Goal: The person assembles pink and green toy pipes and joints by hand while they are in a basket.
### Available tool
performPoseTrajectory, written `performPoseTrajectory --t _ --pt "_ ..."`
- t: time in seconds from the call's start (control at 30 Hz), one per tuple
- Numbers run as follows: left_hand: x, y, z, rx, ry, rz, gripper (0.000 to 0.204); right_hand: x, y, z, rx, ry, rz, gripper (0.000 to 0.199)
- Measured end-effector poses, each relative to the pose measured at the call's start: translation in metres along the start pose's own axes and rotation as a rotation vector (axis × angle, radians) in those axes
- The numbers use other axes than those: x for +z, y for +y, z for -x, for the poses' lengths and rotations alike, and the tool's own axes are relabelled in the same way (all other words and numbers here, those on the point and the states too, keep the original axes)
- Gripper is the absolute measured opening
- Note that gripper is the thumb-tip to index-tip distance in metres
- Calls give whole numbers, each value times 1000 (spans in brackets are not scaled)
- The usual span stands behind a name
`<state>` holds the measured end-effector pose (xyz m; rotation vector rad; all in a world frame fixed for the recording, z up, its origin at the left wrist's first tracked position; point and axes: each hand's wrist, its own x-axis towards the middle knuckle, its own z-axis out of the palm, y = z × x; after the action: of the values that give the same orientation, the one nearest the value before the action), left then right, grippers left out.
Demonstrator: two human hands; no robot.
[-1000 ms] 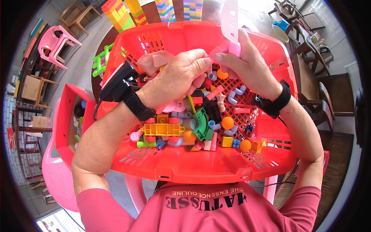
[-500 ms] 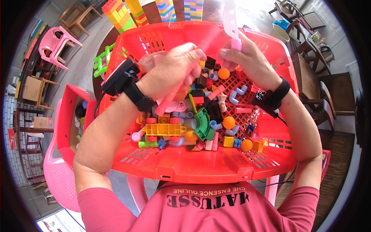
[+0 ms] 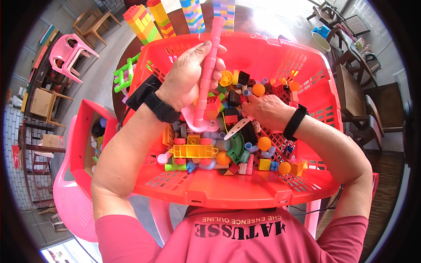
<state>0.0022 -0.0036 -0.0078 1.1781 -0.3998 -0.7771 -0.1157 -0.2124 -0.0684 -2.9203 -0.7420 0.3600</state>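
Note:
A long pink stick of joined tube pieces [image 3: 208, 72] is gripped in my left hand [image 3: 186, 79], tilted above the red basket [image 3: 228, 195]. Its lower end reaches a pink curved toy piece [image 3: 189, 117]. My right hand [image 3: 269, 111] is down among the toys, fingers bent; its fingertips are partly hidden. From under its palm sticks out a toy knife with a white spotted blade [image 3: 238, 127], most of the handle hidden. Around the hands lie an orange ball [image 3: 258, 90], a yellow toy chassis with red wheels [image 3: 193, 151] and a green curved block [image 3: 237, 147].
Several block towers [image 3: 191, 15] stand on the dark table beyond the basket. A green toy frame [image 3: 127, 72] is at its left. A red box of toys [image 3: 85, 140] rests on a pink chair [image 3: 72, 201]. Wooden chairs [image 3: 383, 105] stand at the right.
My right hand has dropped from the basket's far rim into the toys, with the knife swinging to point down-left. The pink stick in my left hand has turned more upright.

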Motion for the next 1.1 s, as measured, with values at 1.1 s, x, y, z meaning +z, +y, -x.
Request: performPoseTrajectory --t 1.1 --pt "1 14 4 279 23 356 23 -71 -25 5 59 274 -1458 16"
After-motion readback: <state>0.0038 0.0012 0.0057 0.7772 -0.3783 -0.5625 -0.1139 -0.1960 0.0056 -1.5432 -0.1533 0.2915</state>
